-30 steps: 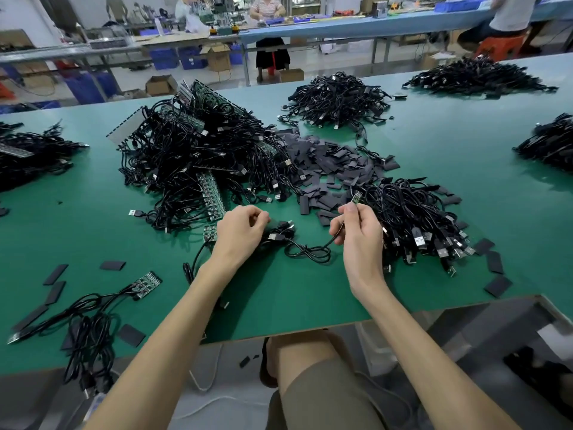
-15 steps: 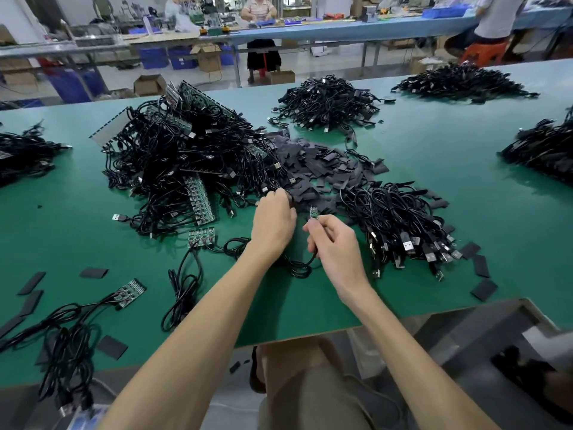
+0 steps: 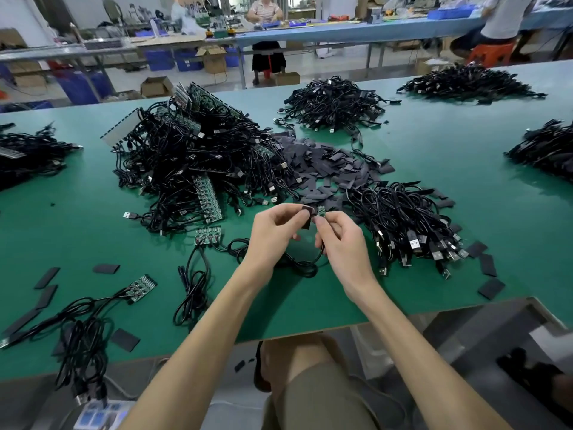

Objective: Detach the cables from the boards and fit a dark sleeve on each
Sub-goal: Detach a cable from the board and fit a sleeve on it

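My left hand pinches a flat dark sleeve just above the green table. Right beside it, my right hand pinches a black cable just below its small green board end, which stands upright close to the sleeve's edge. The cable loops down onto the table under both hands. Behind them lies a heap of loose dark sleeves. A big tangle of cables on green board strips lies to the left of that heap.
A bundle of cables with USB plugs lies right of my hands. A short board strip with cables and another lie to the left, with loose sleeves scattered. More cable heaps sit farther back. People work at distant benches.
My left hand reached into the sleeve heap and came back holding a sleeve. My right hand kept the cable end and both hands rose together above the table.
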A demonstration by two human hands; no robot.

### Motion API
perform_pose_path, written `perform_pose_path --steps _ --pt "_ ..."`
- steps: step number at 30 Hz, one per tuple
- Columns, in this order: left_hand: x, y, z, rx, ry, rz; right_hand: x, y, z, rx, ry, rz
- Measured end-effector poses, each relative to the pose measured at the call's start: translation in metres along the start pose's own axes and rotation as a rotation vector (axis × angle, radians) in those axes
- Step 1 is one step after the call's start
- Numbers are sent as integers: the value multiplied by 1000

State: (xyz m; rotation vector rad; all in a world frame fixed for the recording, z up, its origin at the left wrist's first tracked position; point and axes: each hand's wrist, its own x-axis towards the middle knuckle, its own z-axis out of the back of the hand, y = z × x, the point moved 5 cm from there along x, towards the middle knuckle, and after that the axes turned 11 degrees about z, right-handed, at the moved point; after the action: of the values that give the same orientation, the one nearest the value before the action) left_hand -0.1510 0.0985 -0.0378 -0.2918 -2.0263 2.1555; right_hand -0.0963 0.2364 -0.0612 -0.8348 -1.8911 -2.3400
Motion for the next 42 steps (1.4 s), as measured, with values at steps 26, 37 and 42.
perform_pose_path --steps 26,37,42 --pt "-15 7 3 -10 -81 -138 -1 4 0 114 54 18" --pt "-12 10 8 -171 -100 -130 -2 8 6 206 -52 -3" --pt "-9 16 15 -352 -85 -43 -2 11 6 228 -64 5"
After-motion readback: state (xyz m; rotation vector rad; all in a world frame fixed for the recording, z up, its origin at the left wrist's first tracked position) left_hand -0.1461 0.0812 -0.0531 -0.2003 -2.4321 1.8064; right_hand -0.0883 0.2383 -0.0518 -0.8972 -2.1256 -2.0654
